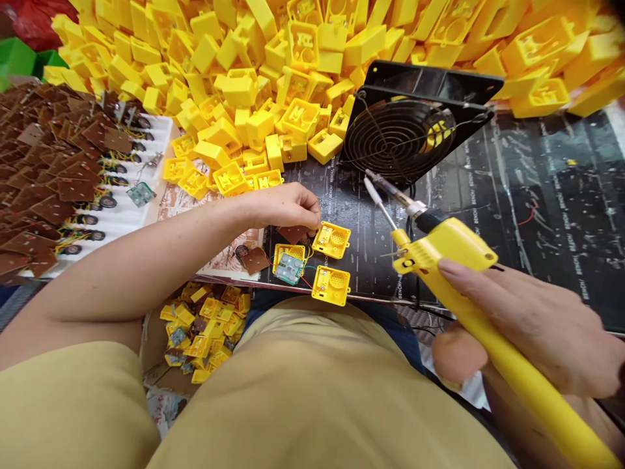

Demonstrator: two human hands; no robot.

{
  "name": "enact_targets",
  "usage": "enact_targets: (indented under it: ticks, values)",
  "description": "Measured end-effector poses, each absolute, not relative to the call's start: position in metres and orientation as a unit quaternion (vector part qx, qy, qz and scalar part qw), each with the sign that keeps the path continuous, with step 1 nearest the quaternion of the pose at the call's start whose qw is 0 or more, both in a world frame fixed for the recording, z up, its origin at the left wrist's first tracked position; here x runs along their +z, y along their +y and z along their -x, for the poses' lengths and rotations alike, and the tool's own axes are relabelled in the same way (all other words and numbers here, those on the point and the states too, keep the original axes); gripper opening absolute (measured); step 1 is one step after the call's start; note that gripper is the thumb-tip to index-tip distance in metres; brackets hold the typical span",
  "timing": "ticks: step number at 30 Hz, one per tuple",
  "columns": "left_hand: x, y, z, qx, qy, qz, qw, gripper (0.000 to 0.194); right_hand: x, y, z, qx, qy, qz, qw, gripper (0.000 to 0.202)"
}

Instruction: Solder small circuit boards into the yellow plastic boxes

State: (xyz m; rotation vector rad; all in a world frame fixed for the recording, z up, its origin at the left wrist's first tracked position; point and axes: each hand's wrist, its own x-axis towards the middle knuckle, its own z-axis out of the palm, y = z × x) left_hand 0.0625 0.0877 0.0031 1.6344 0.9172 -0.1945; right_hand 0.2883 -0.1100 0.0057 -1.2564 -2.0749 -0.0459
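Note:
My right hand (527, 319) is wrapped round a yellow soldering gun (463, 247); its metal tip and thin feed nozzle point toward the fan. My left hand (300, 212) is pinched closed at the upper-left corner of a yellow plastic case (332, 240). What its fingertips hold is hidden. Just under them lies a brown circuit board (291, 233). Below is another yellow case (288, 264) with a green circuit board (290, 268) over it, and thin wires run to the right. A third case (331, 285) lies open at the bench edge.
A black fan (400, 130) stands tilted on the dark bench (537, 215). Yellow cases (239, 91) are heaped behind. At left, brown boards (53, 176) with wired speakers lie on a white foam tray (159, 140). A cardboard box (156, 371) below holds more cases.

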Motion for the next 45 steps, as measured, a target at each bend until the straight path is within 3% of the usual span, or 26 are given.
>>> enact_targets:
  ticks: [5,7,13,20,25,34,45]
  values:
    - [0.011,0.085,-0.064,-0.109,0.435,-0.698,0.558,0.014,0.008,-0.102,-0.278,-0.047,-0.797,0.495,0.344,0.074]
    - [0.014,0.084,-0.06,-0.105,0.407,-0.743,0.521,0.011,0.004,-0.097,-0.277,-0.046,-0.8,0.483,0.353,0.07]
    - [0.01,0.07,-0.041,-0.024,0.319,-0.917,0.237,0.011,-0.016,-0.07,-0.264,-0.04,-0.837,0.465,0.286,0.025]
    - [-0.001,0.062,-0.024,0.043,0.177,-0.983,-0.007,0.029,-0.028,-0.036,-0.247,-0.044,-0.863,0.437,0.25,0.027]
    - [-0.005,0.068,-0.014,0.12,0.076,-0.99,-0.02,0.035,-0.028,-0.033,-0.258,0.003,-0.876,0.416,0.244,0.033]
    - [-0.016,0.073,-0.015,0.184,0.106,-0.977,0.007,0.025,-0.024,-0.037,-0.251,-0.01,-0.847,0.419,0.327,0.027]
    - [-0.028,0.064,-0.017,0.232,0.151,-0.959,0.062,0.022,-0.033,-0.019,-0.233,0.001,-0.837,0.412,0.36,0.023]
